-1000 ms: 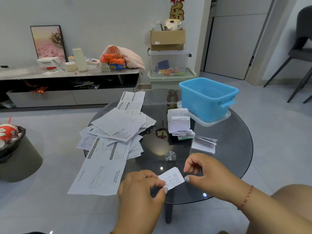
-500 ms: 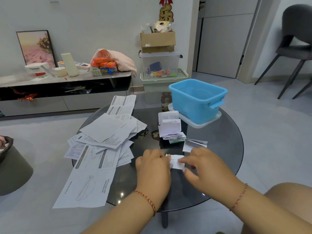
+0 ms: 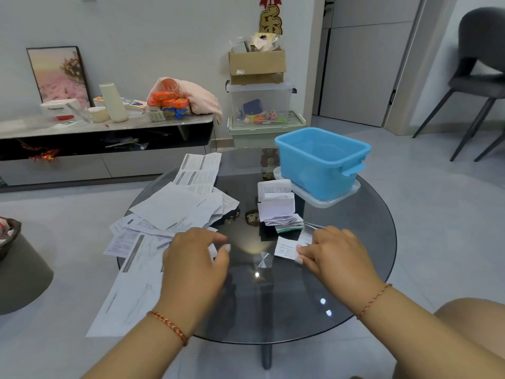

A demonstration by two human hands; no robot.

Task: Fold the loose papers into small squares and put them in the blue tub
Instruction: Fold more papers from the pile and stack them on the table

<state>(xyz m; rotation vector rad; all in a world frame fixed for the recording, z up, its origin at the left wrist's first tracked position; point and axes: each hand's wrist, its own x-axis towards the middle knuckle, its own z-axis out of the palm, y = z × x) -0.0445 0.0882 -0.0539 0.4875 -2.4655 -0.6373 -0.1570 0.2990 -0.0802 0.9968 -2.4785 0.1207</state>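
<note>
— Where was the folded paper point(image 3: 285, 250)?
— Low over the glass surface point(image 3: 355, 255), pinched by the right hand point(image 3: 334, 254), near the folded stack point(image 3: 276, 206) beside the blue tub point(image 3: 322, 160).
— And the left hand point(image 3: 195, 262)?
— Fingers loosely curled, grasping nothing, beside the loose papers point(image 3: 175, 206).

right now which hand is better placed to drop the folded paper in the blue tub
The right hand, probably. Its fingers already pinch the small folded white paper square, and the blue plastic tub sits on that side. The left hand hovers by the loose white sheets.

One blue tub point(image 3: 322, 162), two hands, one round glass table point(image 3: 355, 269), one stack of folded papers point(image 3: 277, 206).
</note>
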